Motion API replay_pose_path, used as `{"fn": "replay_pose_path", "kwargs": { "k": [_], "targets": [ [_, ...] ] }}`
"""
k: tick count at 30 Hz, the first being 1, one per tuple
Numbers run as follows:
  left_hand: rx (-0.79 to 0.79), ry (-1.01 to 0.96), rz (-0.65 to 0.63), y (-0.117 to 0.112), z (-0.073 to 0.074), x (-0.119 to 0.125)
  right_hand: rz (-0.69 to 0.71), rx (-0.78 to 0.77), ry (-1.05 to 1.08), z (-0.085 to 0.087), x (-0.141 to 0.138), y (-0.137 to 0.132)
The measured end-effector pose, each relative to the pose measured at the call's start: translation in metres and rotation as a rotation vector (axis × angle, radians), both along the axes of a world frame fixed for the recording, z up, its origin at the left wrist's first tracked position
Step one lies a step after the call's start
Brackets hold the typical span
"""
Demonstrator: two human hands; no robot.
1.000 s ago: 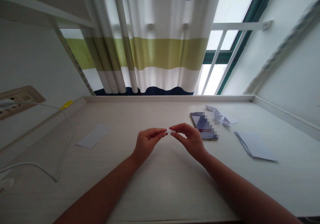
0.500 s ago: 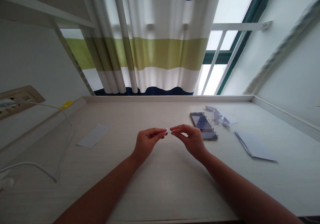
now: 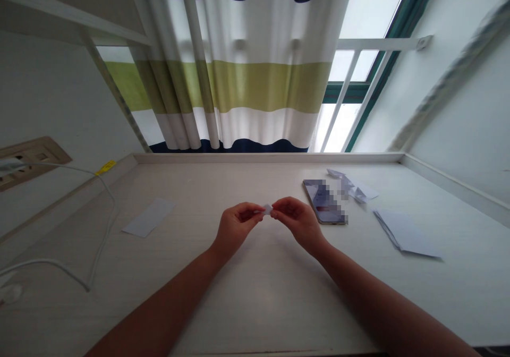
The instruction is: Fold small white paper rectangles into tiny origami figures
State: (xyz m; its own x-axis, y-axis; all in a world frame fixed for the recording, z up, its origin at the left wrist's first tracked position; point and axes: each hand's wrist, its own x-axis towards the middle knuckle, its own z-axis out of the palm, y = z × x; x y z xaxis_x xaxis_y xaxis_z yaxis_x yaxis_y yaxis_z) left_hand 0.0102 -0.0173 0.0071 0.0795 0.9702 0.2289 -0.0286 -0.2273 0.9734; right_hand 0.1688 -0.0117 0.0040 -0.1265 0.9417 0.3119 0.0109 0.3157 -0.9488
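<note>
Between my two hands, above the middle of the desk, is a small folded piece of white paper (image 3: 267, 209). My left hand (image 3: 238, 222) pinches its left side between thumb and fingers. On the right side, the thumb and forefinger of my right hand (image 3: 299, 220) grip it too. Most of the paper is covered by fingertips, so its folds cannot be made out. Just beyond my right hand a smartphone (image 3: 324, 202) lies face up, its screen partly blurred.
Folded white paper pieces (image 3: 357, 193) lie behind the phone. A stack of white paper (image 3: 406, 233) rests at the right, a single sheet (image 3: 149, 217) at the left. A white cable (image 3: 105, 229) runs from the wall socket (image 3: 35, 160) across the desk (image 3: 263, 304).
The folded paper has been tilted and now shows a broader face between my fingertips. My right hand has shifted slightly left. Everything else on the desk stays put.
</note>
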Motion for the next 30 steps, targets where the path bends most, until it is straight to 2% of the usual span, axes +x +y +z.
{"fn": "replay_pose_path", "kwargs": {
  "k": [5,9,16,21,30],
  "targets": [
    [0.003,-0.03,-0.036,0.0,-0.0027,0.0006,0.004,0.039,-0.057,-0.0021,-0.0009,-0.0004],
    [0.005,0.083,-0.062,0.0012,-0.0024,-0.0012,-0.015,0.112,-0.148,-0.0002,-0.0011,-0.0033],
    [0.116,0.166,0.004,0.0001,-0.0015,-0.0022,-0.027,0.196,-0.214,0.0035,-0.0016,-0.0058],
    [0.139,0.166,0.009,-0.0016,-0.0005,-0.0016,-0.012,0.181,-0.208,0.0043,-0.0017,-0.0067],
    [-0.011,0.001,-0.032,-0.003,0.0029,0.0011,-0.005,0.082,-0.105,0.0012,-0.0025,-0.004]
  ]
}}
